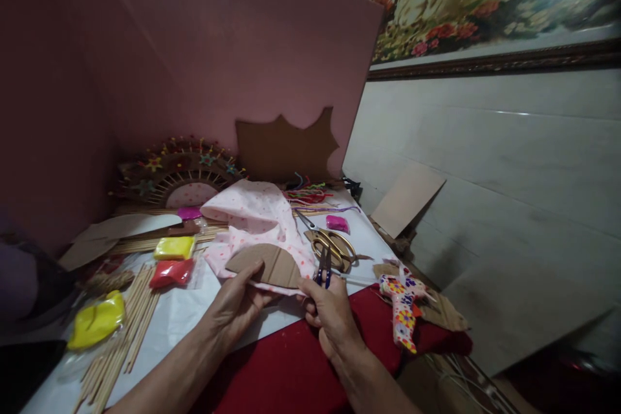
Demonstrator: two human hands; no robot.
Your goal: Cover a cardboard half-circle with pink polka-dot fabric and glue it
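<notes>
A half-round piece of brown cardboard lies on pink dotted fabric. My left hand grips both from the left, thumb on top of the cardboard and fingers underneath. At the right corner, my right hand is closed, thumb and fingers pinching the lower edge of the fabric and cardboard. Just beyond its knuckles is a small dark-handled tool, perhaps small scissors; whether it touches the hand is unclear. Gold-handled scissors rest behind it on the table.
Wooden sticks, a yellow clay pack and a red one lie left. A decorated fan-shaped piece and jagged cardboard stand at the back wall. A flower-patterned stuffed shape sits at the right edge.
</notes>
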